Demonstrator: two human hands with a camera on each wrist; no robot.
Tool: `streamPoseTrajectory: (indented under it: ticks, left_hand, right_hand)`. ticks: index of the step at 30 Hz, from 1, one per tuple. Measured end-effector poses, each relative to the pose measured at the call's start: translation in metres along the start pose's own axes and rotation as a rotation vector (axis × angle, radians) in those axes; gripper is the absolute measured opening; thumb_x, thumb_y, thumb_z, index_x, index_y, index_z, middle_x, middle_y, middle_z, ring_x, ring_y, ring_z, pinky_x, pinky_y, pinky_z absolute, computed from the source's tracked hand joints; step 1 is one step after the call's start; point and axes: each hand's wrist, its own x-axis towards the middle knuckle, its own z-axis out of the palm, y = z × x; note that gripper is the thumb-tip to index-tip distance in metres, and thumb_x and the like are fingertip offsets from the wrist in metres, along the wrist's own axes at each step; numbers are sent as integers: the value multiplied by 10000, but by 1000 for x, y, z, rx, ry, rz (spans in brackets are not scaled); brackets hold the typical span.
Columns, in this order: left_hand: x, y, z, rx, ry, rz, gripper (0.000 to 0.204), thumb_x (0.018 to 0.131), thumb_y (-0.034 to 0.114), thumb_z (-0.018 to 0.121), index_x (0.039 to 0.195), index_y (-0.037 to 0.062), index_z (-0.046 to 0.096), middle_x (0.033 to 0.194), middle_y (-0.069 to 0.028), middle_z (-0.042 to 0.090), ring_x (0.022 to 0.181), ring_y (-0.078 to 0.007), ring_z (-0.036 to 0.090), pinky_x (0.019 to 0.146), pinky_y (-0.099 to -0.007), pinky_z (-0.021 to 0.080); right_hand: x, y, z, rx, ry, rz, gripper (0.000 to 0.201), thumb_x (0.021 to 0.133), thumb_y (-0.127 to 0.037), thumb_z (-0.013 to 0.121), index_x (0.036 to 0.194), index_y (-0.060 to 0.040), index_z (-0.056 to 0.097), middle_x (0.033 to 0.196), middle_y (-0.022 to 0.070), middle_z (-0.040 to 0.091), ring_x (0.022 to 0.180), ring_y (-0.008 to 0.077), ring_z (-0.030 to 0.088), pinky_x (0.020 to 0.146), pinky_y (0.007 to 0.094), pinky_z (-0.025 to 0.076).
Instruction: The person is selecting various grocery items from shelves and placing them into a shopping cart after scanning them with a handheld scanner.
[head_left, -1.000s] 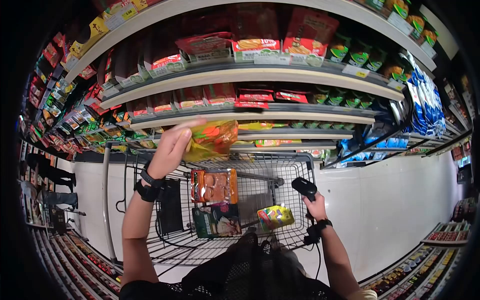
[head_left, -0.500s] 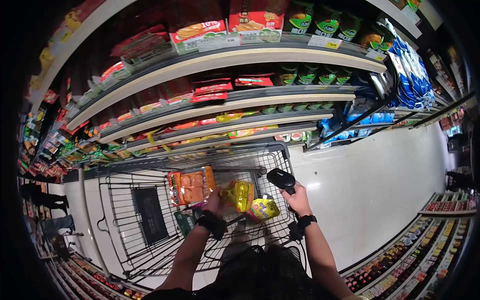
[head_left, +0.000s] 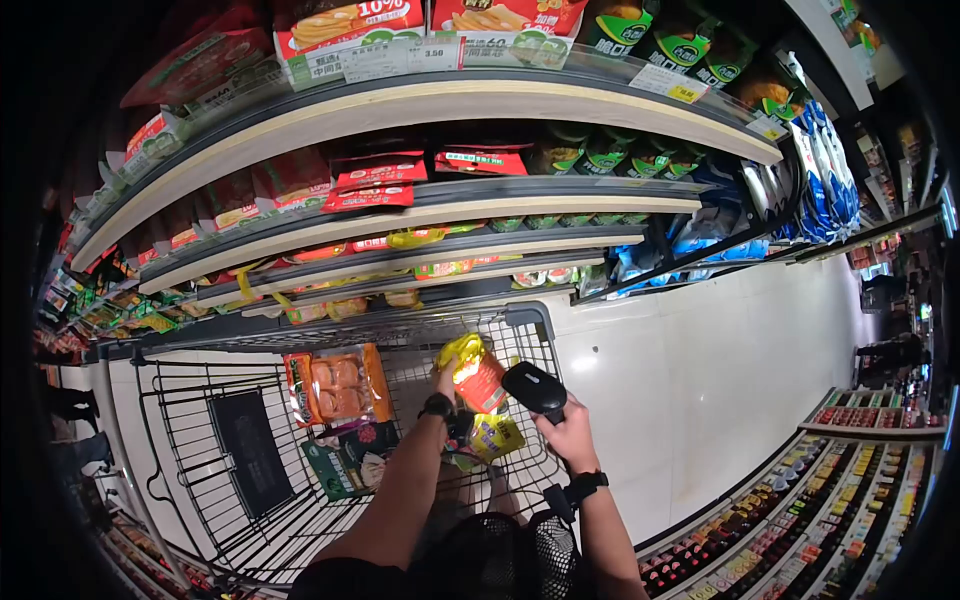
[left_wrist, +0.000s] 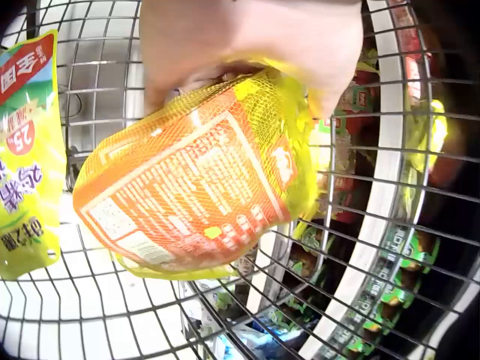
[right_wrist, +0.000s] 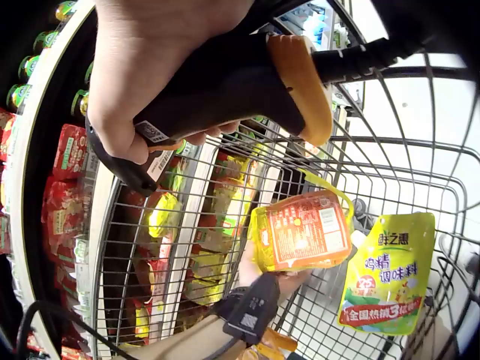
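Note:
Inside the wire shopping cart (head_left: 535, 318), my left hand (head_left: 445, 383) grips a yellow mesh bag (left_wrist: 187, 187) with a large orange label. In the left wrist view, the fingers close round the bag's gathered top. My right hand (head_left: 568, 436) holds a black barcode scanner (head_left: 533, 387) with an orange-trimmed handle (right_wrist: 304, 90) over the cart's right end. From the right wrist, the label side of the bag shows below the scanner. Beside the bag lies a yellow-green seasoning pouch (right_wrist: 390, 274) with a red band.
At the cart's left lie a clear-fronted orange pack (head_left: 338, 385) of round pieces and a dark green pack (head_left: 340, 465). Shelves (head_left: 420, 112) of red packets and green-labelled jars run along the far side. Pale floor (head_left: 680, 380) extends right of the cart, with another stocked shelf (head_left: 740, 520) nearer.
My left hand has brought the mesh bag from in front of the shelves down into the cart, then turned it so its label shows. The scanner remains in my right hand.

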Motion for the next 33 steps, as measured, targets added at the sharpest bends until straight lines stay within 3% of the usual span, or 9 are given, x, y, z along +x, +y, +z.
streamPoseTrajectory:
  ticks: [3,9,15,22,25,27,28,30,33]
  left_hand:
    - [16,-10,-14,121,64,-61,549,693,160,798,1142,32,509,1040,-91,624,972,-189,599,870,-331,470]
    - [23,-11,6,516,-338,375,869,653,50,802,1314,46,238,1272,-112,439,1132,-205,484,925,-334,437]
    - [11,14,53,312,-184,159,760,715,7,718,1293,95,233,1199,-117,498,1078,-219,524,886,-348,463]
    - [17,-16,31,165,-450,-129,618,736,-57,621,1248,118,322,1157,-82,503,1045,-222,526,859,-361,474]
    - [7,-30,52,-72,-224,-103,627,764,-12,639,1284,84,301,1182,-98,473,1067,-216,498,892,-350,445]
    - [26,-48,58,443,-51,446,592,776,79,669,1251,-4,325,1183,-141,455,1089,-245,468,928,-336,397]
    - [34,-52,60,444,-55,444,592,776,79,669,1251,-4,325,1183,-141,455,1089,-245,468,928,-336,397]
    - [45,-52,69,734,443,598,601,764,148,698,1212,-71,361,1171,-178,448,1096,-279,447,949,-334,355]
    - [54,-32,72,784,314,444,607,772,240,694,1210,-68,409,1163,-203,462,1090,-322,450,964,-375,337]
  right_hand:
    - [-2,7,1,17,6,-19,260,663,-102,656,909,-18,638,840,167,623,762,340,620,705,373,497]
    - [-3,6,6,20,46,-11,253,654,-113,670,885,-16,636,844,162,620,760,343,617,701,374,498]
    - [8,4,-4,-42,31,1,251,650,-115,666,880,-21,632,844,158,613,753,344,609,694,372,496]
    - [-6,7,-12,-30,31,13,257,654,-117,667,889,-19,636,835,157,614,746,342,612,692,371,495]
    - [-9,10,-18,-44,30,3,262,653,-117,668,894,-19,635,835,154,613,741,337,613,685,367,495]
    - [-5,11,-17,-56,36,-8,268,652,-116,668,899,-18,634,836,152,613,738,334,613,679,364,494]
    - [-4,10,-19,-53,44,5,270,651,-116,668,898,-14,631,834,152,612,732,332,611,671,362,493]
    - [-4,4,-23,-53,64,25,271,651,-121,669,896,-12,625,803,153,602,704,333,603,647,362,490]
    - [-5,6,-21,-60,107,16,259,651,-128,672,881,-17,629,778,154,590,684,338,598,636,367,489]
